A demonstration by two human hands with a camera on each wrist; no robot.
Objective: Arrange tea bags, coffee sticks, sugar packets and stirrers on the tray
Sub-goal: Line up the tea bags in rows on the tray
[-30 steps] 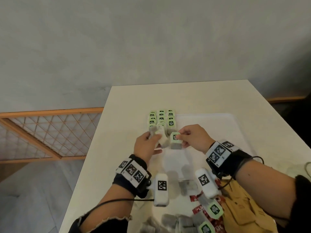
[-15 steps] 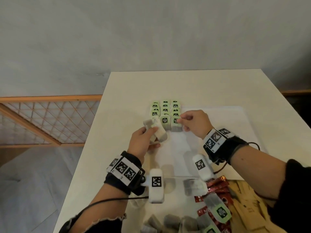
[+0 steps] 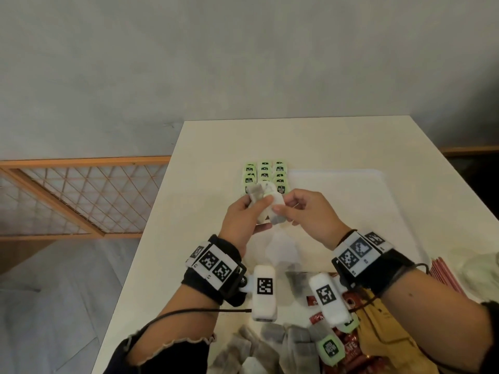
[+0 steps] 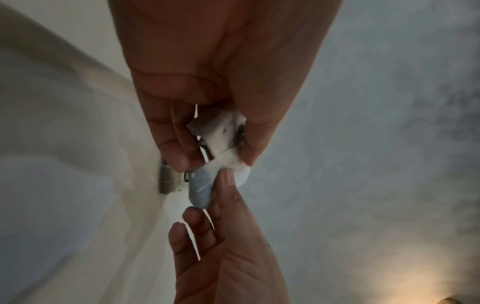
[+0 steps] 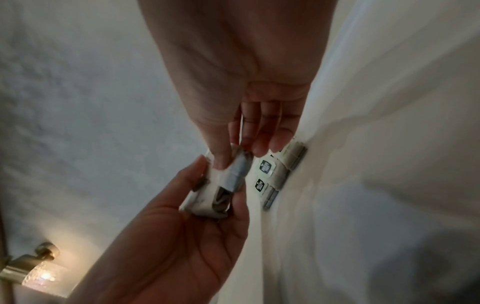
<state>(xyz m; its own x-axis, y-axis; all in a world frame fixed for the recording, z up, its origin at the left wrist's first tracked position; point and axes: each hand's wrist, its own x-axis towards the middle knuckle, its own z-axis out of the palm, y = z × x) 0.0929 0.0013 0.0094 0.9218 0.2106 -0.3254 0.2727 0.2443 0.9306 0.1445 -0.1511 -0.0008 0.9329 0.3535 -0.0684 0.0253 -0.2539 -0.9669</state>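
Observation:
Several tea bags with green tags lie in neat rows at the far left of the white tray; the right wrist view shows the rows too. My left hand grips a small bunch of tea bags above the tray's near left. My right hand pinches one tea bag of that bunch between thumb and fingers. The pinched bag shows in the left wrist view, under my left hand. In the right wrist view my right hand meets the bunch.
Loose tea bags lie heaped at the table's near edge, beside red coffee sticks and yellow-brown packets. Thin red sticks and a clear bag lie at the right. The table's left edge drops to the floor.
My right hand has left the tea bag it held at the rows and come back to the left hand's bunch, where it now pinches another bag. The left hand has kept its bunch.

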